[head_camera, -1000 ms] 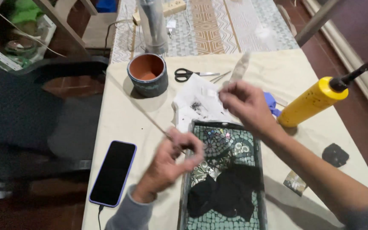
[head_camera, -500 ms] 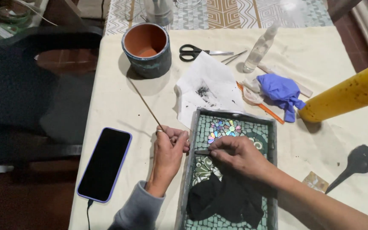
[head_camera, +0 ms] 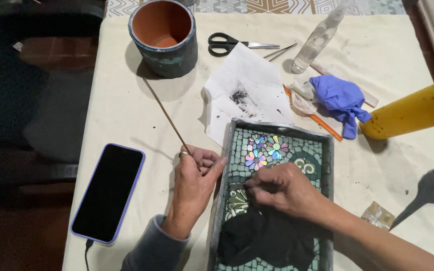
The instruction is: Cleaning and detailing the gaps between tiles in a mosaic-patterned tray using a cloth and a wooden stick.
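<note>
The mosaic tray [head_camera: 277, 165] lies flat on the cream-covered worktop [head_camera: 126, 115], right in front of the person, its floor set with small green tiles and a cluster of iridescent flower pieces [head_camera: 263, 150]. The right hand [head_camera: 282, 189] rests inside it with the fingertips pinched together on something small and dark at the tile surface; what that is cannot be made out. A black cloth [head_camera: 267, 238] lies bunched in the tray's near half, under that wrist. The left hand [head_camera: 194, 178] leans against the tray's left rim, fingers loosely curled around a thin wooden stick [head_camera: 166, 114] that slants away toward the terracotta pot [head_camera: 163, 35]. The tray looks stiff and fairly heavy for its size, with a hard, brittle inlay; it would best be gripped by the raised rim on both long sides rather than by the tiled floor. Beyond it lie a smudged white paper [head_camera: 242, 95], black-handled scissors [head_camera: 237, 44], a clear spray bottle [head_camera: 320, 37], a crumpled blue glove [head_camera: 340, 98] and a yellow bottle [head_camera: 413, 110]. A phone [head_camera: 107, 193] in a purple case sits left.
</note>
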